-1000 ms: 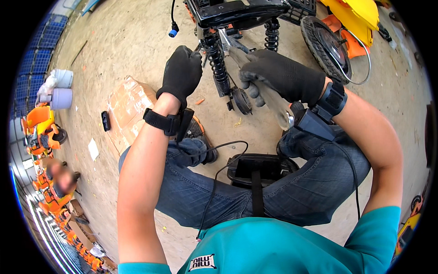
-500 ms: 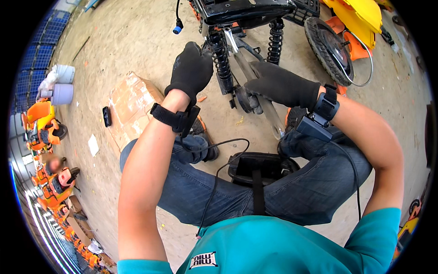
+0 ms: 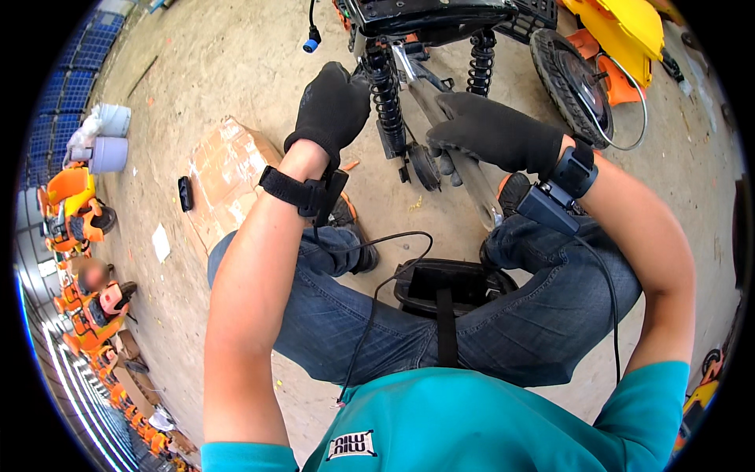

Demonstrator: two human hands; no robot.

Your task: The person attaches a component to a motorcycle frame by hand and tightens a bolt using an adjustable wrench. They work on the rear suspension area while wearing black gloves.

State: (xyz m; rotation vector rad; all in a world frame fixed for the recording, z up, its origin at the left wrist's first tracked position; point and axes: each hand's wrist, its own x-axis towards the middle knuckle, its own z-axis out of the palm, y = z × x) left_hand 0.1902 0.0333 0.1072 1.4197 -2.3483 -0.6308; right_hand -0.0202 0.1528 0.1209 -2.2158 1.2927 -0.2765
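My right hand [image 3: 499, 132], in a black glove, is wrapped round a long grey metal wrench [image 3: 476, 186]. The wrench slants from the underside of a black vehicle frame [image 3: 432, 17] down towards my right knee. Its upper end lies between two coil-spring shock absorbers, the left one [image 3: 386, 93] and the right one [image 3: 480, 69]. My left hand [image 3: 333, 107], gloved too, is closed beside the left shock absorber; what its fingers hold, if anything, is hidden. A small black wheel-like part [image 3: 425, 169] sits low by the left shock absorber.
A wheel with a tyre [image 3: 560, 88] and yellow body panels [image 3: 617, 35] lie at the right. On the left is a taped cardboard sheet [image 3: 228, 177] with a small black part [image 3: 185, 193] beside it. A black open container [image 3: 421, 289] lies between my legs. A cable with a blue-tipped connector [image 3: 311, 43] hangs nearby.
My right hand has shifted slightly to the right with the wrench, whose lower end has swung right and a little up. My left hand keeps its place by the shock absorber.
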